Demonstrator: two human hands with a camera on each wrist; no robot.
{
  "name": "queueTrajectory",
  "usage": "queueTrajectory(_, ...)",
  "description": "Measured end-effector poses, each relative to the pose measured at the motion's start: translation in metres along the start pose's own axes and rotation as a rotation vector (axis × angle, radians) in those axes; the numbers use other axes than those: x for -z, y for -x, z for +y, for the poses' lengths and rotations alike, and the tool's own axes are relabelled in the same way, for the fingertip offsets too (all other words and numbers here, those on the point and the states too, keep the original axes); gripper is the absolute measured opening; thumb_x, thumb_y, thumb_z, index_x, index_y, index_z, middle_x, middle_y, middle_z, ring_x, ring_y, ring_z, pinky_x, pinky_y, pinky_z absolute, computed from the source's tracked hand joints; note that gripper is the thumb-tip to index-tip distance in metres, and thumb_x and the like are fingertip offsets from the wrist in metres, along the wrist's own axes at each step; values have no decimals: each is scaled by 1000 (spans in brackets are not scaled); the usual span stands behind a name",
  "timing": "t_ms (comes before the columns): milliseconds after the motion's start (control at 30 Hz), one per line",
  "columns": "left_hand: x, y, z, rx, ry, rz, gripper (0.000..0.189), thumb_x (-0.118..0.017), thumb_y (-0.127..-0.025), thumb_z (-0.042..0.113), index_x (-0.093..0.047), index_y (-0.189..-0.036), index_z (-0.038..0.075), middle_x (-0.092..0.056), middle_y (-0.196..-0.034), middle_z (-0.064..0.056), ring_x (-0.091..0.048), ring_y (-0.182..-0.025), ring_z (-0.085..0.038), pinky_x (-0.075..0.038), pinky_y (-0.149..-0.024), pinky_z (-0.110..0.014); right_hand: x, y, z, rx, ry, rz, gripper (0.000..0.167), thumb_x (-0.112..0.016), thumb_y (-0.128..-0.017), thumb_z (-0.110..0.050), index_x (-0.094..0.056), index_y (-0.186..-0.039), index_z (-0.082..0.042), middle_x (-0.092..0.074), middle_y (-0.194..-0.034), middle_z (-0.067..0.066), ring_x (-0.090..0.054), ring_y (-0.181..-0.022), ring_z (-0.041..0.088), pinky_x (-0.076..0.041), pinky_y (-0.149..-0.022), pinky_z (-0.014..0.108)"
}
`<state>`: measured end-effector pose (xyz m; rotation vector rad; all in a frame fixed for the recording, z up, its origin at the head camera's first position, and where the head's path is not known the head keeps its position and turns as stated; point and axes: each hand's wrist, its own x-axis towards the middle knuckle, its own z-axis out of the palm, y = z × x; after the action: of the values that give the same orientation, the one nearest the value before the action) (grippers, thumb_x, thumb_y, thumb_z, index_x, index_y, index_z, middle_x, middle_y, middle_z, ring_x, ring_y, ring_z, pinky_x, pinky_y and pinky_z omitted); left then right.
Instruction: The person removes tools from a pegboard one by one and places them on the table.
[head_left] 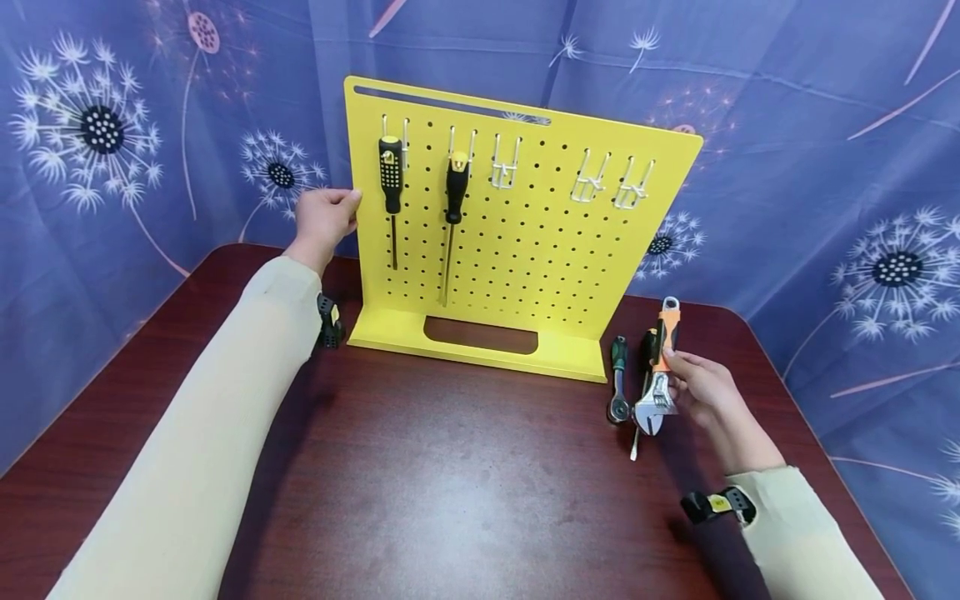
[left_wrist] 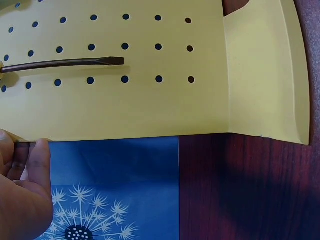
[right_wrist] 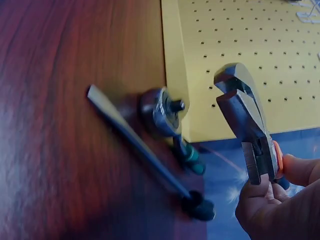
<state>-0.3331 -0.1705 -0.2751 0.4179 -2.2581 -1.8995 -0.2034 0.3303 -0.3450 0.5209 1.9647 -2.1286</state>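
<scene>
My left hand pinches the left edge of a yellow pegboard that stands upright on the table. Two screwdrivers hang on its left side: a black-and-yellow one and a longer one beside it. My right hand grips an orange-handled adjustable wrench, its metal jaws pointing toward me, at the board's right. Beneath the wrench in the head view lies another screwdriver, partly covered. Just left of it is a ratchet wrench with a green-and-black handle.
Three bare wire hooks show on the board: one near the middle and two at the right, such as this hook. A blue dandelion-print curtain hangs close behind the dark wooden table.
</scene>
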Motion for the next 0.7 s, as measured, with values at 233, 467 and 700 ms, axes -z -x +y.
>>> queueTrajectory(233,0,1,0,9,6,-3,42,-57,-105,27,-62,-141,5,-56,-148,-11,-60,-111,-11,-53,-111,-31,14,-4,7,-41,110,54,14,-55,-106,-22,-62,-93,-23,-66,-70,-16,-53,-63,0,-50,-58,15)
queueTrajectory(467,-1,2,0,13,5,0,42,-57,-105,27,-62,-140,5,-57,-144,-10,-59,-109,-10,-53,-111,-31,25,-6,13,-63,162,77,26,-53,-106,-21,-47,-129,-12,-63,-70,-17,-55,-63,-2,-52,-60,15)
queueTrajectory(700,-1,3,1,20,-3,7,42,-57,-105,28,-62,-140,6,-57,-143,-9,-59,-109,-10,-54,-111,-30,34,-7,17,-57,197,39,39,-52,-107,-21,-41,-140,-3,-65,-70,-17,-55,-62,-2,-52,-59,15)
